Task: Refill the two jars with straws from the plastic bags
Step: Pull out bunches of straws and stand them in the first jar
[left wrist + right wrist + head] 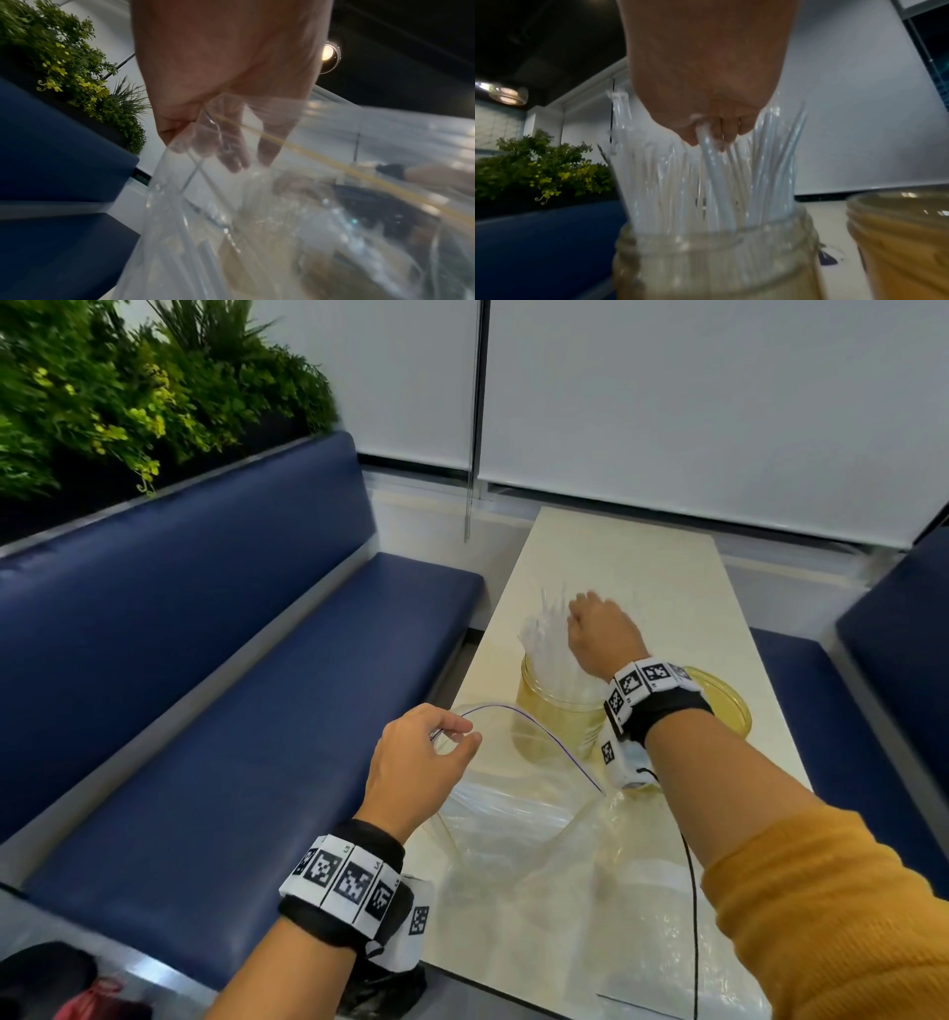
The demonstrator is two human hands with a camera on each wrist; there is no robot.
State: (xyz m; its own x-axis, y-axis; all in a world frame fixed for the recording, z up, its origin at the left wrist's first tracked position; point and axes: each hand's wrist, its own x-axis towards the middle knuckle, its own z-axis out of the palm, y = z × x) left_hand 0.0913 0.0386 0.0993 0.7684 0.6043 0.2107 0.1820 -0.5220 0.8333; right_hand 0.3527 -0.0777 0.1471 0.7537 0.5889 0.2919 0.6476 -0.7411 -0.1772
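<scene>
A clear jar [557,711] [713,261] stands on the cream table, packed with clear straws [547,639] [706,178] that stick up above its rim. My right hand [595,629] [713,134] is over it, fingers curled round the tops of a few straws. A second yellowish jar [724,698] [900,243] stands just right of the first, partly hidden by my right wrist. My left hand [452,737] [221,142] pinches the zip rim of a clear plastic bag [524,834] [282,223], holding its mouth up and open at the table's near left edge.
The table [616,567] runs away from me between two blue benches [231,685]. More crumpled clear plastic [642,942] lies near me. A black cable [690,891] hangs from my right wrist over it. Plants [128,392] stand behind the left bench.
</scene>
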